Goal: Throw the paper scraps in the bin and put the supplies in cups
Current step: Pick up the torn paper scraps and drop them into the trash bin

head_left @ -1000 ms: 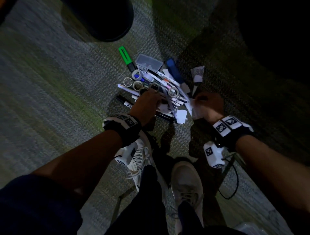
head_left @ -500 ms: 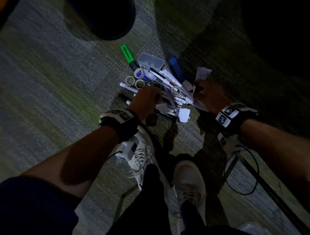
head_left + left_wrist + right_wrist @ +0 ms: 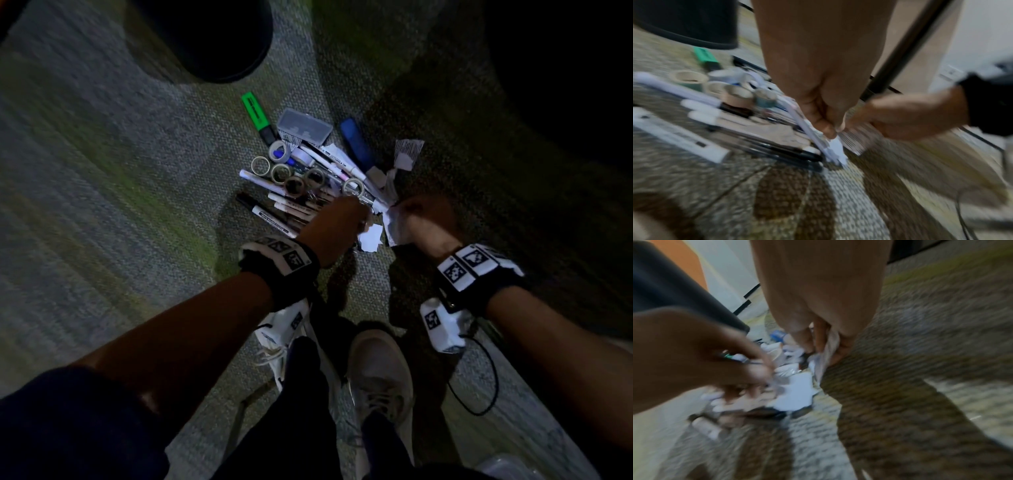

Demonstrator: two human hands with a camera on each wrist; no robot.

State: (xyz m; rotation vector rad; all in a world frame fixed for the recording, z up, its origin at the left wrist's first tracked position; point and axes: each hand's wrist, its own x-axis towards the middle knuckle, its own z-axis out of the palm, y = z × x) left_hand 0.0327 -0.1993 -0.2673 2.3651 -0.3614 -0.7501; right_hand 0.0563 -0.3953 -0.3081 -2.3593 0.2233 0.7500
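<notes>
Supplies lie in a pile on the carpet: a green highlighter [image 3: 255, 111], a clear case [image 3: 305, 125], a blue marker [image 3: 356, 144], tape rolls [image 3: 281, 171] and several pens [image 3: 270, 217]. White paper scraps [image 3: 407, 150] lie on the pile's right side, and one scrap [image 3: 370, 236] lies at its near edge. My left hand [image 3: 363, 222] is over the pile's near right corner and pinches a white scrap [image 3: 836, 146] beside a white pen [image 3: 803, 123]. Just to its right, my right hand [image 3: 400, 219] grips crumpled scraps [image 3: 828, 352]. Both wrist views are blurred.
The dark round bin [image 3: 212, 41] stands on the carpet beyond the pile, to its left. My two shoes [image 3: 380, 370] are just below the hands. A black cable [image 3: 479, 377] loops at the right. A pale translucent object [image 3: 507, 466] shows at the bottom right edge.
My left hand slid right along the pile's near edge to the scraps. My right hand reached toward the far scraps, then drew back near the left hand, still holding paper.
</notes>
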